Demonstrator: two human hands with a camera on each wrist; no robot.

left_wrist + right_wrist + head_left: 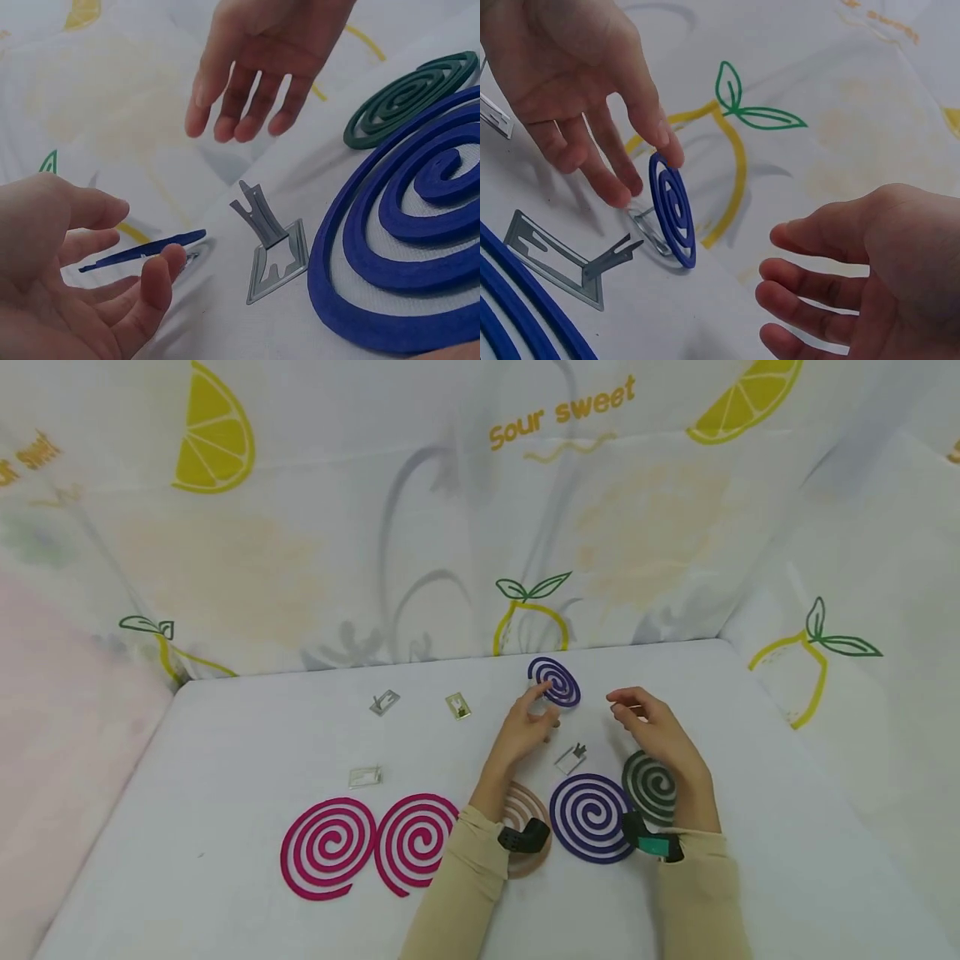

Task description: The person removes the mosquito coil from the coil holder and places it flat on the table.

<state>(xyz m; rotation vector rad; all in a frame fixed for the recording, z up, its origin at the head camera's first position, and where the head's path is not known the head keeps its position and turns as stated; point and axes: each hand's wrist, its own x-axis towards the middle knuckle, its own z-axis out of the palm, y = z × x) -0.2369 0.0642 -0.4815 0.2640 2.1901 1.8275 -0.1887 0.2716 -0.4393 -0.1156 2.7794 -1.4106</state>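
A blue mosquito coil (567, 695) is raised on a small metal stand (646, 229) at the back of the table, tilted in the head view and nearly edge-on in the left wrist view. My left hand (522, 732) is just left of it, fingers spread and loosely bent, a fingertip overlapping the coil in the head view. My right hand (654, 727) hovers to the right of that coil with relaxed fingers and nothing in them. Nearer me, between the hands, lies another metal stand (279, 268) with its forked prong bent up.
Along the front lie two pink coils (327, 847), a brown coil (534, 862) partly under my left wrist, a flat blue coil (592, 817) and a green coil (643, 782) partly behind my right arm. More metal stands (365, 777) sit to the left. A printed cloth (337, 527) rises behind.
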